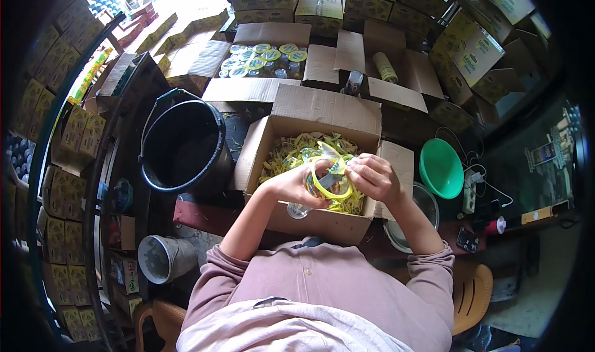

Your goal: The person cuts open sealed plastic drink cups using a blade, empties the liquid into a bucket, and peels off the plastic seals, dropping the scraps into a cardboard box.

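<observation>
My left hand (296,186) is curled around a yellow-rimmed round label (334,194) with a pale, see-through middle. The clear end of a small bottle (299,210) shows just below that hand; whether the fingers hold it too is hidden. With fingers pinched together, my right hand (374,177) grips the label's upper right edge, where a yellow flap stands up. Both hands are over an open cardboard box (328,228) full of yellow-green printed strips (297,148).
A black bucket (224,135) stands left of the box and a green bowl (441,169) to its right. Behind, a carton (248,90) holds several yellow-topped bottles. A glass (353,82) and a yellow stack (385,67) are near another carton. A grey bucket (167,259) sits lower left.
</observation>
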Motion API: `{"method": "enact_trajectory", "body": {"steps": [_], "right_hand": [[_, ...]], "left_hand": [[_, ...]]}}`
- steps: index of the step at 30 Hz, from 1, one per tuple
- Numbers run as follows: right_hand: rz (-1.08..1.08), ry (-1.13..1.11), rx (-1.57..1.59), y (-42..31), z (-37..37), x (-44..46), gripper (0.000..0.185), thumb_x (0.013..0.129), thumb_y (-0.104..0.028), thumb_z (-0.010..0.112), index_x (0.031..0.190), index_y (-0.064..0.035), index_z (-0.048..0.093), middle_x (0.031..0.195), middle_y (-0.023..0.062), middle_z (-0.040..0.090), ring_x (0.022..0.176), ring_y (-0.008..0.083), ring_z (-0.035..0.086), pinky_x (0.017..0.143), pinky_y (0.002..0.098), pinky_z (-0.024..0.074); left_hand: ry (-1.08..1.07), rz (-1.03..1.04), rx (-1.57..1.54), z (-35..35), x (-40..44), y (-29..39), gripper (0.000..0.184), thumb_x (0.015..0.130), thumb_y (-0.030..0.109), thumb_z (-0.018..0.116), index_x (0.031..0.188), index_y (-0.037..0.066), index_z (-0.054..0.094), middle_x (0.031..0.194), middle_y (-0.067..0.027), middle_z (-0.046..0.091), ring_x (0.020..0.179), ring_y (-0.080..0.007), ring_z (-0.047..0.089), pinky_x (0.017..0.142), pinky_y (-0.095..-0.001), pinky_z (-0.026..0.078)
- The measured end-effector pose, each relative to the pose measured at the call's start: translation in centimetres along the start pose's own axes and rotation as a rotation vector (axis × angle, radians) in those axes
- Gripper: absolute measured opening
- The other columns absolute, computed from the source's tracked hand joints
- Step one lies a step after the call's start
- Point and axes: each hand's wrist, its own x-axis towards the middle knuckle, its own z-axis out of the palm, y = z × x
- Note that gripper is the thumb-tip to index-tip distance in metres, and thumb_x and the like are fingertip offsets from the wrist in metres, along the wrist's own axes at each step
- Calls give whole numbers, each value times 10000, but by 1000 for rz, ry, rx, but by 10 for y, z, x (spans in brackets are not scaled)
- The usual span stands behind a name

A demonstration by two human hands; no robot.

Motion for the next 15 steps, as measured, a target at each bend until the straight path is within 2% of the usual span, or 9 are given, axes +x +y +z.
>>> {"method": "enact_trajectory", "body": {"steps": [1,4,7,10,15], "right_hand": [[3,4,2,-1,1,-1,144,637,-61,631,767,-8,600,753,63,578,714,171,584,706,313,522],[11,10,21,-3,3,-1,148,632,-58,630,766,-4,599,756,68,581,710,175,583,703,313,522],[13,10,52,-5,2,2,149,626,-57,630,759,-1,594,761,76,585,707,179,583,689,313,522],[1,16,68,-6,3,3,139,620,-58,630,736,-1,580,759,80,584,701,182,583,666,311,522],[-18,12,96,-8,2,7,123,619,-59,630,696,-7,549,717,68,554,687,182,582,639,305,520]], "left_hand": [[-9,-3,12,-1,0,0,666,587,79,726,1174,-2,421,1078,-50,491,962,-111,467,859,-274,398],[-19,-107,-232,3,-4,8,638,588,85,728,1147,-3,433,1028,-46,509,889,-93,483,773,-254,432],[-53,-57,-200,1,-4,8,594,595,96,726,1110,0,446,949,-39,537,804,-83,504,693,-236,447],[-124,-100,-299,-2,-5,3,554,606,91,718,1087,7,457,893,-31,554,753,-83,520,669,-230,449],[-216,-161,-403,-5,-8,5,465,630,63,694,1043,22,483,882,-23,573,776,-74,530,654,-218,456]]}}
